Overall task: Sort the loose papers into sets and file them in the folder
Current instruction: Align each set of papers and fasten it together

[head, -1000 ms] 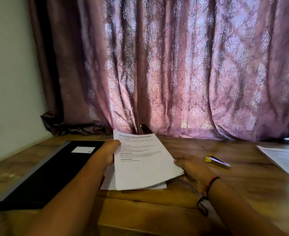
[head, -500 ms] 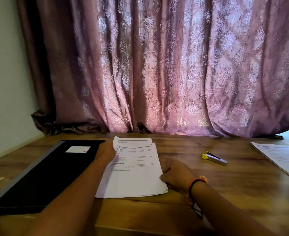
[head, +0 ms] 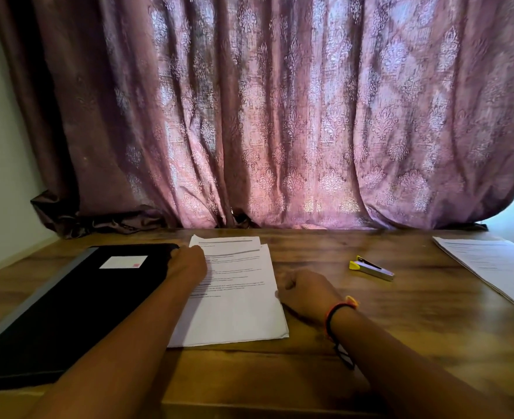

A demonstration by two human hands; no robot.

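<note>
Both hands flank the paper stack [head: 243,313] on the wooden surface [head: 401,328]: left hand [head: 189,263] nine o'clock, right hand [head: 305,293] three; fingers' hold unclear.

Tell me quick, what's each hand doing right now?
Left hand: rests on the paper stack; grip cannot be told.
Right hand: curled at the stack's edge; hold unclear.
</note>
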